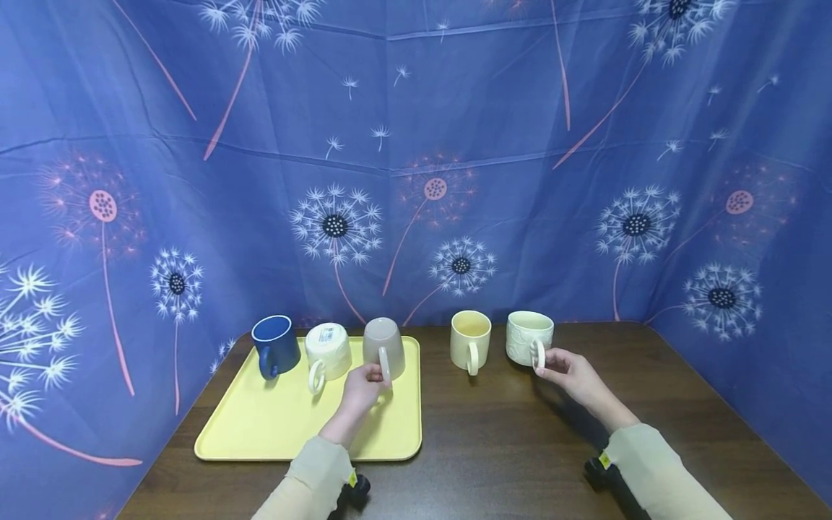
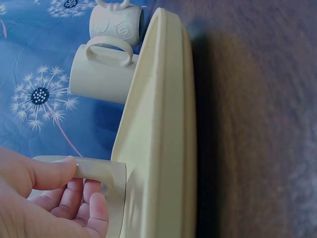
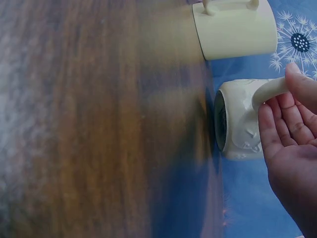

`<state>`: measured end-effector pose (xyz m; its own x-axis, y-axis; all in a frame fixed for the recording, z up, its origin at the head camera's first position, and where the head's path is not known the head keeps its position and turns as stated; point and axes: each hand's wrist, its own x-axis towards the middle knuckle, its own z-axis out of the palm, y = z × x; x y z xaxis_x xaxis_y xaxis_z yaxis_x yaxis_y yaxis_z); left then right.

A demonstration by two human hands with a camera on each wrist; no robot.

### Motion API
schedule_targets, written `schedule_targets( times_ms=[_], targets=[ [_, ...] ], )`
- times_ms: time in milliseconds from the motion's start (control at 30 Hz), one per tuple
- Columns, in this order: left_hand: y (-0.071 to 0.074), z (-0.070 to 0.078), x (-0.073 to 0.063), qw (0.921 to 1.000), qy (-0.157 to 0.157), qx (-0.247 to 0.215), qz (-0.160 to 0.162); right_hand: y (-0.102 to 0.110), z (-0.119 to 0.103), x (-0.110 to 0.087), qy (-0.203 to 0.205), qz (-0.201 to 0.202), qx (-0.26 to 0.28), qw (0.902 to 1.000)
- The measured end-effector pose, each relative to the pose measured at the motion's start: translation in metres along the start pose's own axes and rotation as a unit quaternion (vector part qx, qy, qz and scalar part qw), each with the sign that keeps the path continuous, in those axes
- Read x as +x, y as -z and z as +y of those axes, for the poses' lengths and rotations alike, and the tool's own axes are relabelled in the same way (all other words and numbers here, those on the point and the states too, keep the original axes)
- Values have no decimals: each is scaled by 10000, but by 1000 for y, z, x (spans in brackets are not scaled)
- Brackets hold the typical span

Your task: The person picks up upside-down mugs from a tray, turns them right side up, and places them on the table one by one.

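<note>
My left hand pinches the handle of a grey mug, which stands upside down on the yellow tray. In the left wrist view the thumb lies on one side of that handle and the fingers curl behind it. Off the tray, my right hand pinches the handle of a pale green mug with a raised pattern. This mug is upright, and its dark underside shows in the right wrist view. A pale yellow mug stands upright between tray and green mug, handle toward me.
On the tray's left side are an upright dark blue mug and an upside-down white mug with a barcode sticker on its base. A brown wooden table lies beneath. Blue dandelion-print cloth hangs behind and at both sides.
</note>
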<state>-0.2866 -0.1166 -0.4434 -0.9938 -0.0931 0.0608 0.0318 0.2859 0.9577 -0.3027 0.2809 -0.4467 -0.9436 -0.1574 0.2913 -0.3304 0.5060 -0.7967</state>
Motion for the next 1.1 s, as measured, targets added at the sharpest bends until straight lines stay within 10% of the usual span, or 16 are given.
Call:
schedule_targets(
  times_ms=[1100],
  targets=[
    [14,23,-7,9991,-296,-3,-301,-1,10,-8,59,-485,-609,9969]
  ],
)
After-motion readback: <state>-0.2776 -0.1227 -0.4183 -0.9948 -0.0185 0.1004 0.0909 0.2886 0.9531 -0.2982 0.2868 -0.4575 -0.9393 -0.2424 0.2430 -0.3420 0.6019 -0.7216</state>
